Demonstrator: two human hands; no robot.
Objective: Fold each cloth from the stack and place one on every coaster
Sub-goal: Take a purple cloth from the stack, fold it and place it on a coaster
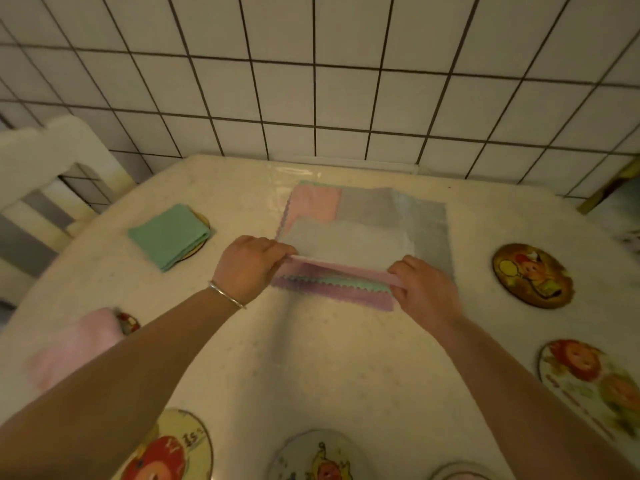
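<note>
left hand (247,268) and right hand (424,289) each pinch an end of the pink cloth (341,266), lifted over the cloth stack (367,216) near the table (311,358) far edge. folded green cloth (169,235) sits on a coaster (199,252) toward the left edge; folded pink cloth (74,344) covers another coaster (129,322) nearer the front.

Dim, warm yellowish light; a band of glare sits on the glossy tabletop (242,188) near the tiled wall (346,81). Soft shadows fall beneath both forearms and toward the near edge. Wide-angle lens bends the tile lines outward at the edges; whole frame soft, with the pink cloth (76,344) at left most blurred.
</note>
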